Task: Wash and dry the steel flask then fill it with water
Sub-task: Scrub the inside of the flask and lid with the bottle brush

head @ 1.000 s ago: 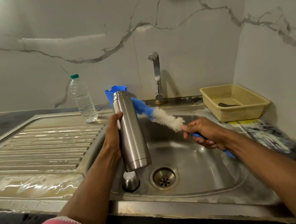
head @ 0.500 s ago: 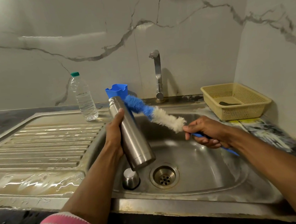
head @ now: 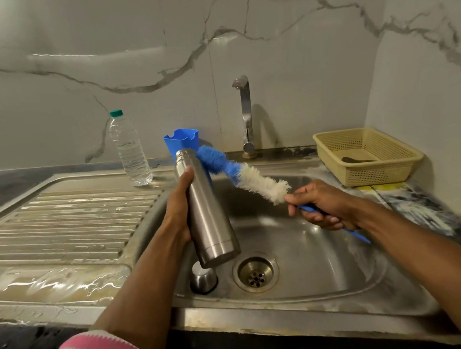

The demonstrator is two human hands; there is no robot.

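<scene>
Washing step in hand: left hand [head: 180, 210] wraps the steel flask [head: 205, 207], tilted over the sink [head: 315, 250], mouth far-left; right hand [head: 322, 207] grips the bottle brush [head: 245, 174] by its handle, blue tip touching the mouth, possibly not yet in. Next: line up, push in. Cap [head: 202, 278] near the drain [head: 255, 273]; farther off water bottle [head: 130, 150], blue holder [head: 182, 141], tap [head: 245, 116], basket [head: 368, 155] right. Nothing in the way.

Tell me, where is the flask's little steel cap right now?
In the head view, the steel cap stands in the sink, just left of the drain, below the flask held by the left hand.
</scene>
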